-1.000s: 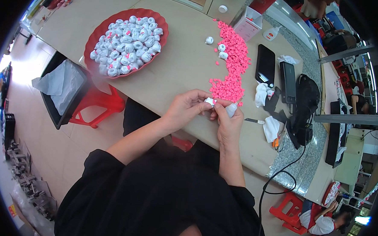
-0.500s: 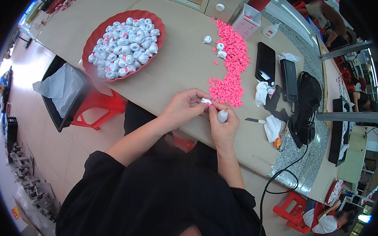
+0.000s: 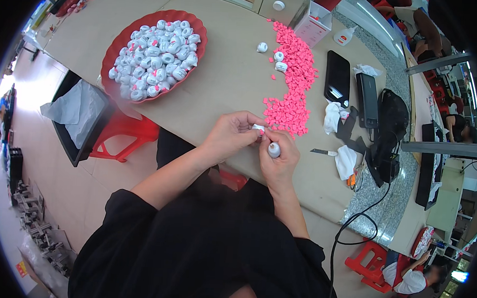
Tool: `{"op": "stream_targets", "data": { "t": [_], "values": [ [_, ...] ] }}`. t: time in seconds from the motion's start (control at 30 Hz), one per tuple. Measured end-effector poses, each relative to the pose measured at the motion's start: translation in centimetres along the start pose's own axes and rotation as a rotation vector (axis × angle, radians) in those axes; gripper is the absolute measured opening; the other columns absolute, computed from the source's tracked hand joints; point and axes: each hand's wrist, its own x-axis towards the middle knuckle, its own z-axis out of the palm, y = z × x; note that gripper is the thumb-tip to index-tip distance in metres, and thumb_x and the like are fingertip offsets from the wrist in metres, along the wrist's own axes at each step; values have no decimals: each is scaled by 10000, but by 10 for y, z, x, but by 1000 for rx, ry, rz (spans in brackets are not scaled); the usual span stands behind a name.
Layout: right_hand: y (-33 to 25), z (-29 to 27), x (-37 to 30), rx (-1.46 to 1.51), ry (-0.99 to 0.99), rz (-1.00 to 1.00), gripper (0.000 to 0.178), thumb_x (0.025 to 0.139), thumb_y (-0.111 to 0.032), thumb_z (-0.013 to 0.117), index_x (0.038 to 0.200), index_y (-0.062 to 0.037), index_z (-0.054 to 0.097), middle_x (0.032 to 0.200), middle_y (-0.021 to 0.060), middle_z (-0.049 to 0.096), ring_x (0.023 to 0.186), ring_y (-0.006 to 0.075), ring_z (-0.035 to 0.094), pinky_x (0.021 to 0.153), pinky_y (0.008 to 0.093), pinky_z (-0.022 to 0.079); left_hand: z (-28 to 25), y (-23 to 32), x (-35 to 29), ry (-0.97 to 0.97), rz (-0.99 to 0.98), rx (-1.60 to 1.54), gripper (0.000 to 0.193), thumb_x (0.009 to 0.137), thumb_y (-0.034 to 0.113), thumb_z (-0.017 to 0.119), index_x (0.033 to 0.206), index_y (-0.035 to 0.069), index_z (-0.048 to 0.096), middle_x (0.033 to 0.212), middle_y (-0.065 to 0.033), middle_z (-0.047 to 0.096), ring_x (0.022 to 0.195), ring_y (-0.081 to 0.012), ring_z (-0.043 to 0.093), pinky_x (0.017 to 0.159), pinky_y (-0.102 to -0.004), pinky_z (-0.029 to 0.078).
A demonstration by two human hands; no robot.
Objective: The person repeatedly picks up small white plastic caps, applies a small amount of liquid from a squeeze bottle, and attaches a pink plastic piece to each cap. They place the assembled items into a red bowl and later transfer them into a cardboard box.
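Note:
Over the table's near edge, my left hand (image 3: 228, 135) is closed, its thumb and fingers pinching a small rounded white piece (image 3: 258, 127) with a bit of pink on it. Right beside it, my right hand (image 3: 282, 159) is closed round a small white squeeze bottle (image 3: 274, 150), whose end sticks out between the fingers. The right thumb and fingertips meet the white piece at its pink part. Just beyond both hands lies a heap of small pink pieces (image 3: 289, 116). A few more white pieces (image 3: 262, 47) sit at that heap's far left side.
A red scalloped bowl (image 3: 109, 61) full of white pieces stands at left. To the right are a phone (image 3: 337, 76), a small knife (image 3: 322, 152), crumpled tissues (image 3: 345, 162) and a black bag (image 3: 392, 119). A black bin (image 3: 97, 125) stands beside a red stool (image 3: 125, 140). Another person (image 3: 409, 279) sits far right.
My right hand has turned and shifted slightly left, so the bottle's end now points more toward me. The left hand keeps its pinch on the white piece.

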Motion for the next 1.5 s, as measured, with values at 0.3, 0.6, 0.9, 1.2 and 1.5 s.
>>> {"op": "stream_targets", "data": {
  "t": [0.3,0.6,0.9,1.2,1.5],
  "values": [
    [7,2,-3,-116,1,-111,135,735,35,605,864,5,579,776,100,593,674,196,585,566,283,463,-4,3,0,-26,-36,28,223,829,-3,507,1044,-36,553,760,-38,597,650,-62,556,667,-207,473],
    [2,-10,4,480,26,575,102,793,-77,643,859,-3,617,684,35,593,555,68,526,508,192,429,-8,-5,3,-66,-17,11,221,888,126,527,1040,-33,552,828,-71,599,665,-87,557,618,-219,481],
    [1,-5,2,389,54,493,88,796,-49,624,861,11,617,728,51,604,581,78,529,510,199,425,-3,-1,1,-76,7,23,247,855,76,564,1073,-40,550,846,-67,605,681,-86,553,633,-207,471],
    [7,1,-2,92,67,116,61,780,17,616,840,4,616,732,14,578,609,53,498,544,181,386,0,-3,3,-27,-27,25,229,837,14,551,1060,-38,558,836,-65,613,707,-78,573,660,-209,480],
    [6,-4,-4,341,90,373,211,798,-30,580,993,-2,506,771,18,507,642,68,480,567,202,397,-36,54,-8,430,404,535,189,822,48,585,1006,7,585,896,-52,603,746,-84,570,642,-225,466]
  ]
}}
